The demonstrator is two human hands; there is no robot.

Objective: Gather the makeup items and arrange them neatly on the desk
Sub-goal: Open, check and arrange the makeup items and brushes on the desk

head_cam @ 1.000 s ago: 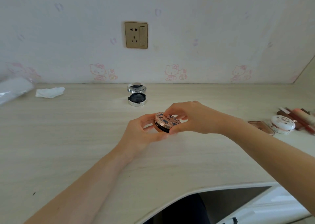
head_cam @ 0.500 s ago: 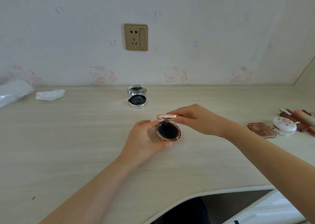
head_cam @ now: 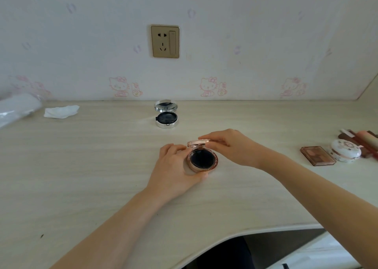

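Two hands on one rose-gold compact [head_cam: 203, 160], open at mid-desk [head_cam: 102, 166]: left hand [head_cam: 176, 170] curls round its base, right hand [head_cam: 231, 146] pinches the raised lid (dark insert showing). Behind, near the wall, a silver compact [head_cam: 166, 117] sits open. Far right: eyeshadow palette [head_cam: 317, 155], white round case [head_cam: 345, 150], lipsticks [head_cam: 362, 139]. Far left, a crumpled tissue [head_cam: 61, 111].

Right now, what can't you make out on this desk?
All in the head view:
- Pink compact: the lid's face is edge-on under the right hand; the left hand covers the base's left side.
- Sticks: cut off by the right edge, count unclear.
- Plastic wrap: blurred, cut off at the left edge.
- Silver compact: mirror reflection too small.
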